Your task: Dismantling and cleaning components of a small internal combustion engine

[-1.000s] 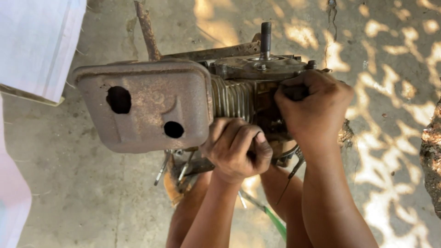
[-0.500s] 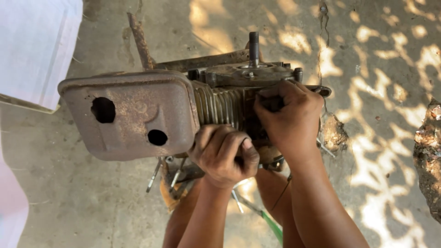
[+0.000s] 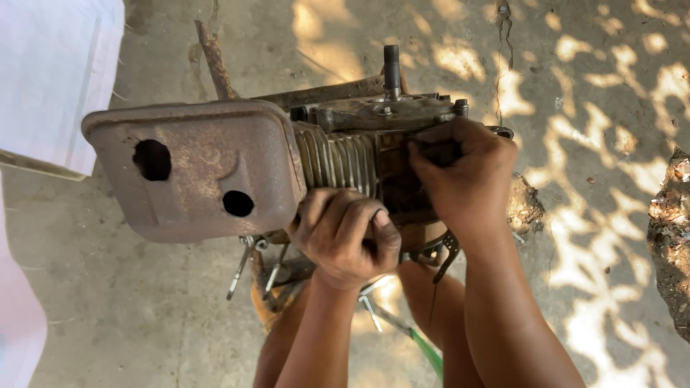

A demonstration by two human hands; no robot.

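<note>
You've got the small engine (image 3: pixel 345 158) lifted off the concrete floor (image 3: pixel 589 86), held between both hands w/ its rusty muffler (image 3: pixel 194 169) out to your left and the output shaft (image 3: pixel 391 68) pointing away from you. To handle it well, I'd judge: keep the heavy muffler end from dipping, bear the weight on the solid block rather than the thin cooling fins (image 3: pixel 338 158), and mind the loose linkage rods (image 3: pixel 244 262) hanging under it so they don't snag your legs.

Left hand (image 3: pixel 345 237): sits under the fins, knuckles up, fingers (image 3: pixel 363 215) curled tight together into a fist round something beneath the block; what exactly they clamp is hidden, can't tell. Wrist straight, forearm rising steeply from below.

Right hand (image 3: pixel 463 176): wraps the crankcase side, fingers (image 3: pixel 445 144) pressed close and hooked over the upper edge nr the top cover (image 3: pixel 381 111), thumb out of sight. Forearm comes up alongside the left, elbows low.

A green-handled tool (image 3: pixel 424 348) lies on the floor between your legs, and a pale sheet (image 3: pixel 57 72) is at far left
</note>
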